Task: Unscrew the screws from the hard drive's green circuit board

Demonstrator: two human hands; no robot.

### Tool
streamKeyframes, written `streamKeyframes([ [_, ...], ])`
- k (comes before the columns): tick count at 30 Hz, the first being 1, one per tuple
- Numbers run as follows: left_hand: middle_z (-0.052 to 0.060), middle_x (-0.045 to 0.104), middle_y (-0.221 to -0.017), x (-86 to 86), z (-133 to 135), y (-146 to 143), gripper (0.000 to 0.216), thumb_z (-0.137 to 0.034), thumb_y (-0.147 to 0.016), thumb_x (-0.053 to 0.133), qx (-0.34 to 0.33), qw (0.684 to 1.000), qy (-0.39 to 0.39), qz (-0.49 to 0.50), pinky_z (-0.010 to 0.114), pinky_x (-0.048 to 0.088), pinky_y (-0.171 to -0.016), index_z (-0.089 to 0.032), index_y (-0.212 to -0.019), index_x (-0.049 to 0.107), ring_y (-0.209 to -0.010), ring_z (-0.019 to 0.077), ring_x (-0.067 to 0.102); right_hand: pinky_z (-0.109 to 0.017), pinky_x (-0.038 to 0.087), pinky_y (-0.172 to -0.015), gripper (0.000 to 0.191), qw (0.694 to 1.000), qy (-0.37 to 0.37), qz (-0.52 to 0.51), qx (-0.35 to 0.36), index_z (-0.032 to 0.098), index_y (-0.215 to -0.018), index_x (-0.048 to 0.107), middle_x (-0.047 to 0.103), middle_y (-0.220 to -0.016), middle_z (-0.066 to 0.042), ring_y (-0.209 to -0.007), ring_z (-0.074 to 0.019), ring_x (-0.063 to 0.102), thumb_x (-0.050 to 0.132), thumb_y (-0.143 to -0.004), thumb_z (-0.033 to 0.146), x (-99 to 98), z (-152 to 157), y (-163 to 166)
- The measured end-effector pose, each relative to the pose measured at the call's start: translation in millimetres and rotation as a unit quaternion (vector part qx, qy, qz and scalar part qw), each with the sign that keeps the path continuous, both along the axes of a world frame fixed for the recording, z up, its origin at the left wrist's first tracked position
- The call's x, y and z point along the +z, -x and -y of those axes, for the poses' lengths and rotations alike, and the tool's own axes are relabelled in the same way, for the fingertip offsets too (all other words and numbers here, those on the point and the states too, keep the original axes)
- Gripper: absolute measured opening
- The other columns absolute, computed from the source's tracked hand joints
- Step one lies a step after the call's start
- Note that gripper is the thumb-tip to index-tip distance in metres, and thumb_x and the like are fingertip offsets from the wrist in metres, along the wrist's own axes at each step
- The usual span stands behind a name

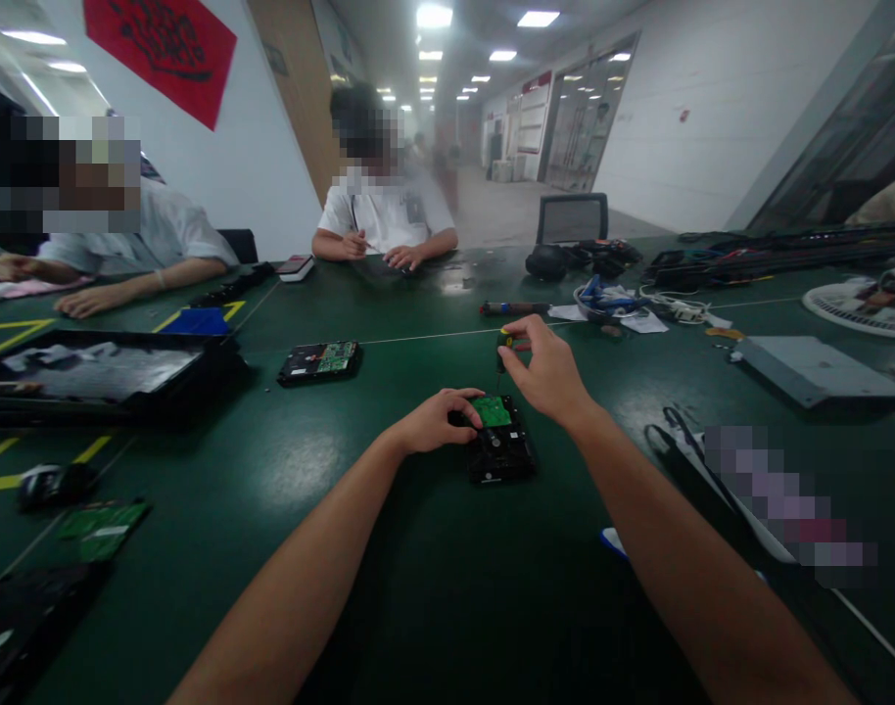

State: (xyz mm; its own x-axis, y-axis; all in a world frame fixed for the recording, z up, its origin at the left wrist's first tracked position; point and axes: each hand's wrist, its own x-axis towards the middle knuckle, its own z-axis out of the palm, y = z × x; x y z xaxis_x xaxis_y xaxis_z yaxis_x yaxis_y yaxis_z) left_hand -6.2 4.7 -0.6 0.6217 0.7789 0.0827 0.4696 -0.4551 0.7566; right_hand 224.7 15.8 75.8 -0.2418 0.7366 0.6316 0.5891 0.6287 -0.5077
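A black hard drive (pixel 500 458) lies on the green table in front of me, its green circuit board (pixel 494 411) facing up at the far end. My left hand (pixel 442 421) grips the drive's left side, with fingertips on the edge of the board. Above the far right part of the drive, my right hand (pixel 541 364) is closed around a small screwdriver (pixel 501 354) with a black and yellow handle. The screwdriver stands upright, its thin shaft pointing down at the board's far edge. Whether the tip sits in a screw is too small to tell.
Another hard drive (pixel 319 361) lies to the left, near a black tray (pixel 110 377). A loose green board (pixel 104 529) is at the lower left. On the right are a grey metal box (pixel 822 372) and a lanyard (pixel 733 490). Two people sit across the table.
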Motion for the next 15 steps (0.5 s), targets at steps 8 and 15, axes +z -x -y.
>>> streamKeyframes([
  [8, 0.006, 0.052, -0.156, 2.4, 0.8, -0.2, 0.02, -0.029, -0.077, 0.076, 0.003, 1.0, 0.002, -0.003, 0.049, 0.028, -0.123, -0.023, -0.096, 0.077, -0.143, 0.0307, 0.048, -0.049, 0.051, -0.097, 0.024, 0.999, -0.031, 0.017, 0.018, 0.025, -0.118, 0.063, 0.066, -0.115, -0.01, -0.107, -0.0288, 0.063, 0.059, -0.094, 0.024, 0.7, 0.4, -0.1],
  [15, 0.007, 0.052, -0.156, 3.3, 1.1, 0.0, 0.02, -0.029, -0.077, 0.076, -0.002, 1.0, 0.001, -0.003, 0.049, 0.027, -0.123, -0.022, -0.096, 0.076, -0.143, 0.0304, 0.048, -0.047, 0.052, -0.094, 0.018, 1.0, -0.011, -0.023, 0.009, 0.024, -0.109, 0.062, 0.069, -0.113, -0.01, -0.106, -0.0284, 0.065, 0.063, -0.092, 0.024, 0.7, -1.8, -1.7],
])
